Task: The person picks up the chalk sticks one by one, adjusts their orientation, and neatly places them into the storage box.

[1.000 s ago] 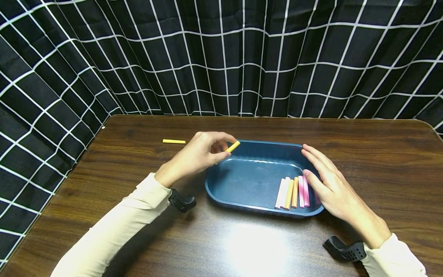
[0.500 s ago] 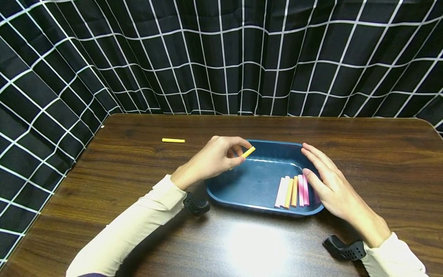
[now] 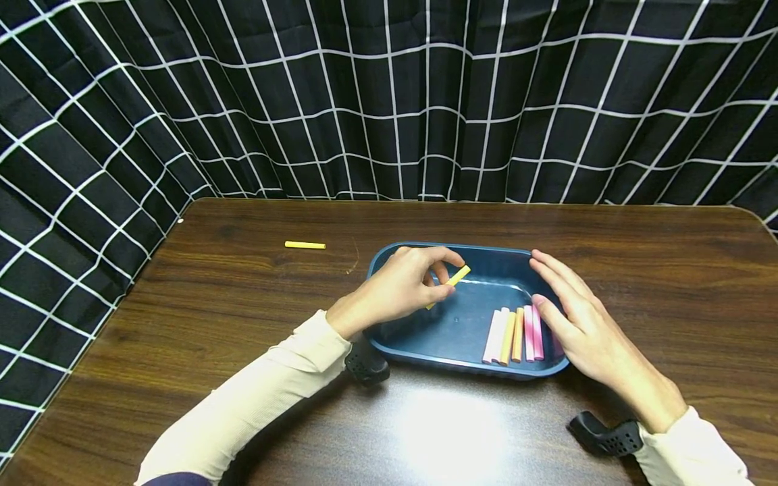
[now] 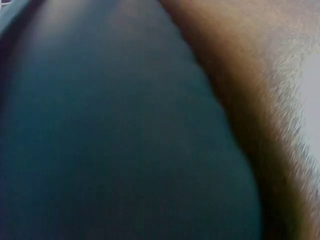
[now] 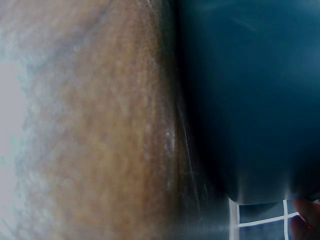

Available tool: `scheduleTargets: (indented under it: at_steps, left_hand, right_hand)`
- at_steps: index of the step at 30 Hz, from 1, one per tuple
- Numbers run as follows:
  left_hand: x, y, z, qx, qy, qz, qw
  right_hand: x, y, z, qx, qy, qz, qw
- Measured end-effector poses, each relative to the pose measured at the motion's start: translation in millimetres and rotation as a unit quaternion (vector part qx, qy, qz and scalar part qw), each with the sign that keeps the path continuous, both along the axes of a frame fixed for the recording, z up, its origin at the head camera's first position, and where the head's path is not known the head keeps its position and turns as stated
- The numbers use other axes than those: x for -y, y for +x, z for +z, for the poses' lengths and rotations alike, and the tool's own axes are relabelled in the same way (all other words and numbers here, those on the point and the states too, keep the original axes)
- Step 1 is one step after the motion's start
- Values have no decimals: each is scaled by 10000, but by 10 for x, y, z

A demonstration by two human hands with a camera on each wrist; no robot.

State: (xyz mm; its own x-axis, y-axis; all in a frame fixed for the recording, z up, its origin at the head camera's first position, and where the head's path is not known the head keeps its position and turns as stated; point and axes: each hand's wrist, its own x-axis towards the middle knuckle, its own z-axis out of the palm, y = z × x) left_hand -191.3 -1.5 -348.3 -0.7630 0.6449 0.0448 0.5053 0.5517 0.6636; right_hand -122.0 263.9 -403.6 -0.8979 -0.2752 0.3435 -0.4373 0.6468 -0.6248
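Observation:
My left hand (image 3: 406, 282) pinches a yellow chalk stick (image 3: 458, 275) between thumb and fingers, above the left part of a blue tray (image 3: 419, 356). The stick is tilted, its far end pointing up to the right. My right hand (image 3: 577, 324) rests along the tray's right rim with fingers straight, the thumb over the inside. Beside that thumb several chalk sticks (image 3: 512, 337) in pink, white, yellow and orange lie side by side in the tray's right end. In the left wrist view the tray wall (image 4: 125, 125) fills most of the picture, blurred; the right wrist view shows the tray's outer side (image 5: 255, 100).
Another yellow chalk stick (image 3: 305, 245) lies on the brown wooden table (image 3: 243, 290), left of the tray. A black curtain with a white grid (image 3: 437, 101) hangs behind the table and along its left side. Light glares off the tabletop in front of the tray.
My left hand has moved right from the tray's left rim to over its inside, still pinching the yellow chalk stick. The right hand and the chalk row have stayed in place.

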Motion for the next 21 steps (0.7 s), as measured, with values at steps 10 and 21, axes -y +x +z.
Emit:
scheduleTargets:
  at_steps: [10,21]
  left_hand:
    - [-154,36,-69,236,-208,108,9994]
    - [-297,49,-194,606,-412,237,9970]
  right_hand:
    - [8,-11,6,-175,12,10,9998]
    - [9,-1,5,-5,-15,4,10000]
